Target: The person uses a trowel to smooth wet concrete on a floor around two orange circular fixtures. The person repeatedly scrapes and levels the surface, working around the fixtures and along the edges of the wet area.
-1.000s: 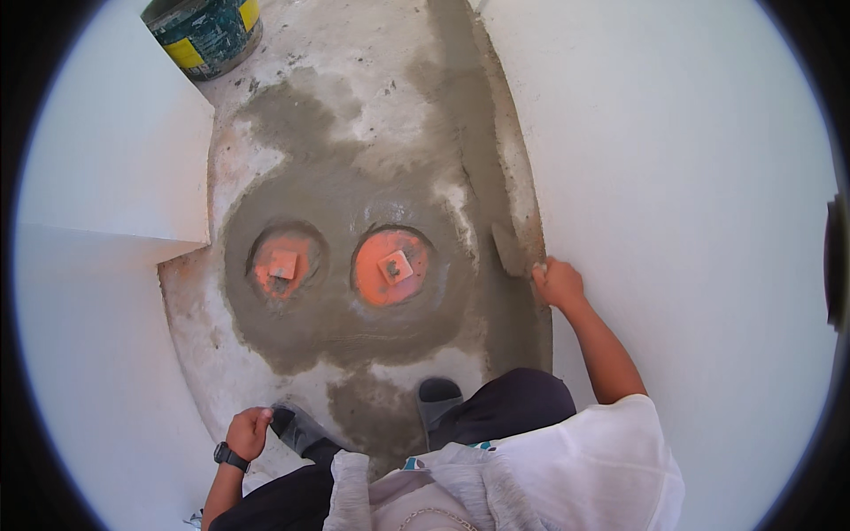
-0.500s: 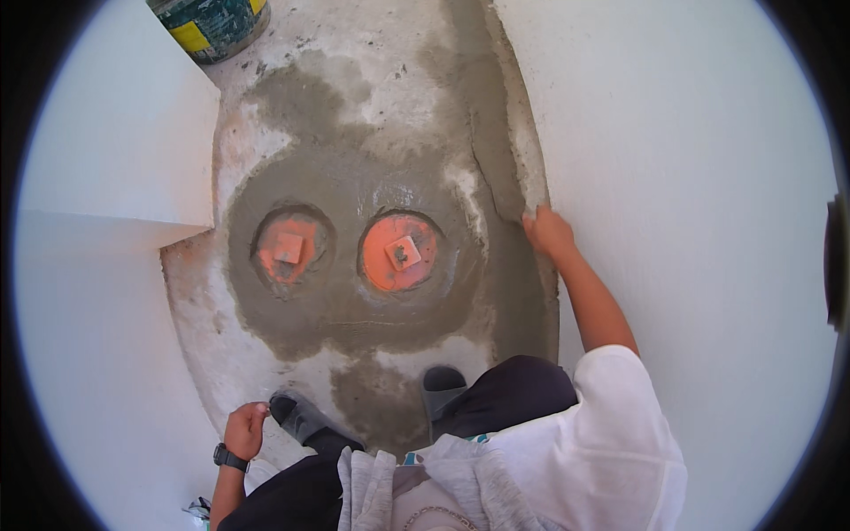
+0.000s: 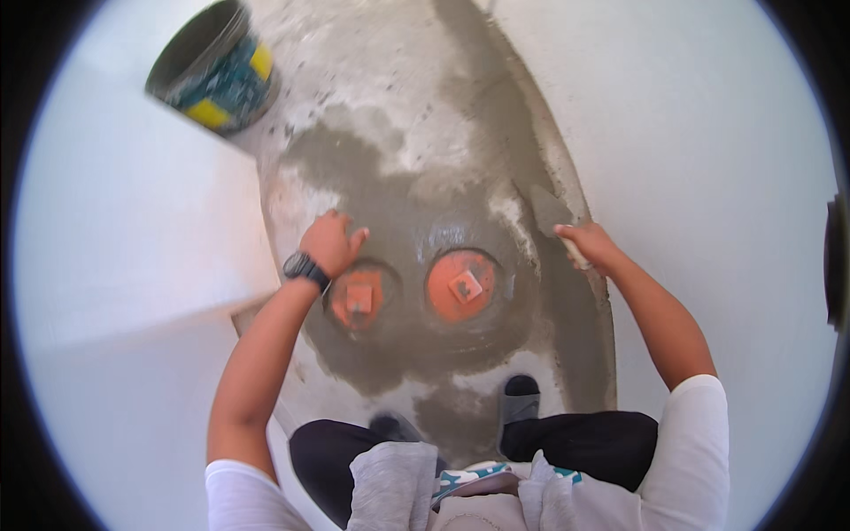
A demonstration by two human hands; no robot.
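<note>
My right hand [image 3: 591,248] is closed round the pale handle of a trowel [image 3: 551,211], whose grey blade lies over the wet mortar strip [image 3: 574,327] along the right wall. My left hand [image 3: 329,242], with a dark watch [image 3: 305,269] on its wrist, hovers above the wet floor with nothing in it, thumb held apart from loosely bent fingers. Just below that hand is an orange round cap [image 3: 358,299] with a square knob. A second orange cap [image 3: 460,285] sits to its right. Smoothed grey mortar [image 3: 412,341] surrounds both caps.
A dark green bucket [image 3: 217,75] with yellow patches stands at the far left, beside the white wall corner [image 3: 177,212]. Another white wall [image 3: 708,159] rises on the right. My sandalled feet [image 3: 520,403] are at the near edge of the mortar.
My left hand has swung up and forward from beside my foot to above the left cap. The view has shifted, bringing more of the bucket and the trowel into sight.
</note>
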